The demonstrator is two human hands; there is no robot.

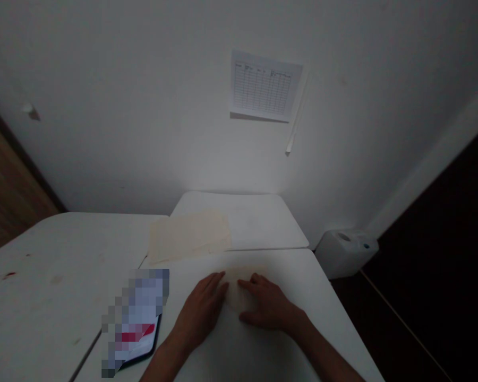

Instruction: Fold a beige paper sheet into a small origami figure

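A thin, pale cream sheet [241,289], perhaps cloth or paper, lies flat on the white table [231,350] under both hands. My left hand [207,300] rests along its left edge, fingers stretched forward. On its right side, my right hand [269,302] lies with fingers spread, thumb apart and fingertips touching the sheet. Neither hand grips anything that I can see. A larger cream sheet [191,236] of similar look lies farther back on the left, across the join between table sections. Left of my left hand is a phone [145,347] with a lit screen, mostly blurred out.
A second white table [43,318] with reddish marks adjoins on the left. The wall [143,132] behind carries a printed chart [265,87]. A white plastic container [344,254] stands on the dark floor at right. Wooden furniture [11,180] is at far left.
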